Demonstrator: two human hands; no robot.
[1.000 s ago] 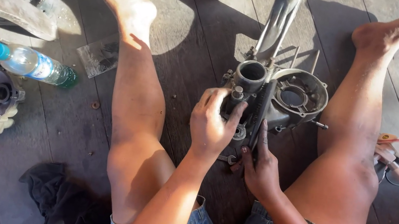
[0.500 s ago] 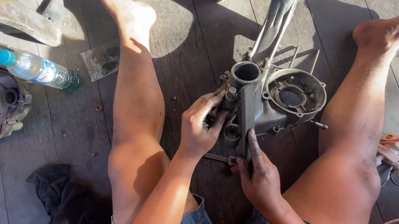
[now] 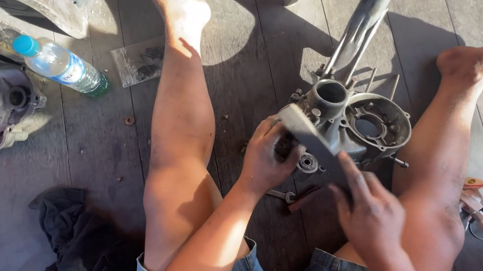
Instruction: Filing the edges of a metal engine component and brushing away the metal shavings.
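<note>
right hand (image 3: 370,211) moved up | left hand (image 3: 267,160) (curled) grips engine casing (image 3: 355,126)

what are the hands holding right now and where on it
Both hold a grey metal engine casing on the floor: the left hand grips its near left edge, the right hand lies on its near right side.

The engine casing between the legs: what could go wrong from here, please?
The engine casing stands on bare planks, steadied only by the left hand and right hand; it might tip onto a leg. A wrench and small loose parts lie on the floor and could slip into the plank gaps.
</note>
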